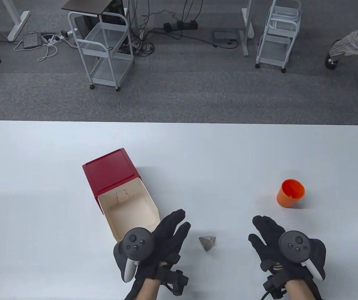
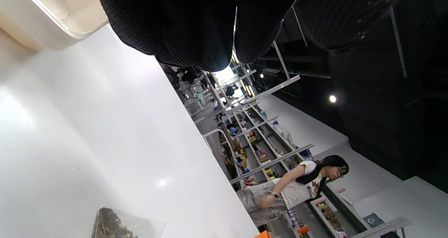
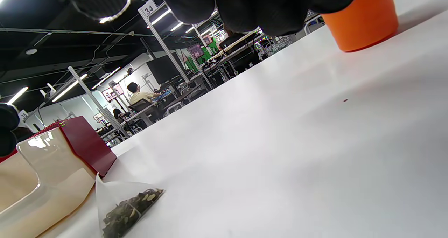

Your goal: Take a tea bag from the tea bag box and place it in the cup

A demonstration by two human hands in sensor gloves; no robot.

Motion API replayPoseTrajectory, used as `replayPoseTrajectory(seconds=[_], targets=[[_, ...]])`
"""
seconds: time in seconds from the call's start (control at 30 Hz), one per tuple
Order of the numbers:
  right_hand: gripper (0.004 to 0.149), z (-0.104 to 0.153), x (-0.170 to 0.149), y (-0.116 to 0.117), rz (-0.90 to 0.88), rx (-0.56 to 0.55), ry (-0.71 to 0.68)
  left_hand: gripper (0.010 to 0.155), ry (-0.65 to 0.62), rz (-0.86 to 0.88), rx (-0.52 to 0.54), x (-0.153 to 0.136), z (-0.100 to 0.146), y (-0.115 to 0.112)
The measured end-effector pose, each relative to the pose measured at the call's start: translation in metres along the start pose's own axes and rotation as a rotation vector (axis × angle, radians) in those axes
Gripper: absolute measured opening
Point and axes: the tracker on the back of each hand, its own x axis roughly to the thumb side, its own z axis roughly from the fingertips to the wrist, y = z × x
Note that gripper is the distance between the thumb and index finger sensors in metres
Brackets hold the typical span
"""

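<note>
The red tea bag box lies on the white table with its cream lid open toward me; it also shows in the right wrist view. A pyramid tea bag lies on the table between my hands, and shows in the right wrist view and the left wrist view. The orange cup stands upright at the right; it also shows in the right wrist view. My left hand is open with fingers extended, just left of the tea bag and beside the lid. My right hand is open and empty, right of the tea bag.
The table's far edge borders grey carpet with white wire carts and cables beyond. A person's legs show at the far right. Bare table surface lies between the tea bag and the cup.
</note>
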Motion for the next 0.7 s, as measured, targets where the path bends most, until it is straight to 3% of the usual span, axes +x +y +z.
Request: replayPoseTrajectory(seconds=[0.33, 0.7], targets=[[0.063, -0.003, 0.013, -0.005, 0.026, -0.048, -0.038, 0.063, -0.03, 0.047, -0.04, 0.001, 0.004, -0.005], [0.064, -0.025, 0.062, 0.024, 0.292, 0.108, -0.121, 0.063, -0.027, 0.091, -0.031, -0.003, 0.004, 0.002]])
